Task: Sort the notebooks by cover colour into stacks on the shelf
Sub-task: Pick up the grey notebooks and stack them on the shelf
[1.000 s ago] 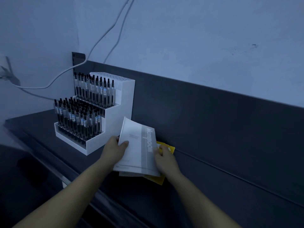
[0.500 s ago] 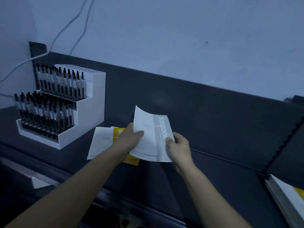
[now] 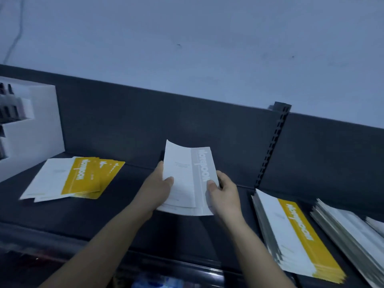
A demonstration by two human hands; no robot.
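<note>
At centre shelf (image 3: 116, 215), my left hand (image 3: 154, 192) and right hand (image 3: 223, 194) pinch the grey notebooks (image 3: 188, 179) by both edges, squaring them for a new stack apart from the yellow stack (image 3: 83, 177) at nine o'clock.

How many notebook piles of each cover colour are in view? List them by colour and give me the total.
Yellow-banded piles: 2, the fanned pile on the left and the tall stack on the right.
Grey-banded piles: 1, the grey bundle held by left hand and right hand.
Colour hidden: 1, the far-right stack.
Total: 4.
</note>
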